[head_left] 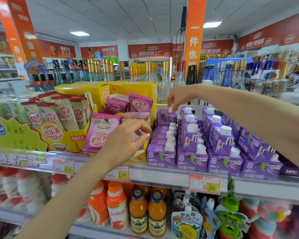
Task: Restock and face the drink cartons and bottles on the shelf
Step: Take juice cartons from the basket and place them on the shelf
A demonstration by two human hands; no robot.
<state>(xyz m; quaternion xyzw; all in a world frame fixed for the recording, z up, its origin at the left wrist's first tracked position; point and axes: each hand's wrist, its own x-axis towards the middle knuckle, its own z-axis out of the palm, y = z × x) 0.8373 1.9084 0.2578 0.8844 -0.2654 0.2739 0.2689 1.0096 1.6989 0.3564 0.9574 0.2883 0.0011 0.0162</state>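
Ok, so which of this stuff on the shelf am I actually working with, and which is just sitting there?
Job: purple cartons; back carton, its cap pinched by right hand; left hand hovering by the row.
Just sitting there: pink sachets; yellow boxes; price tags; orange banner.

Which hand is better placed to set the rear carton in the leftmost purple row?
Right: the right hand pinches the white cap of that carton, while the left hand hovers open farther forward, holding nothing.
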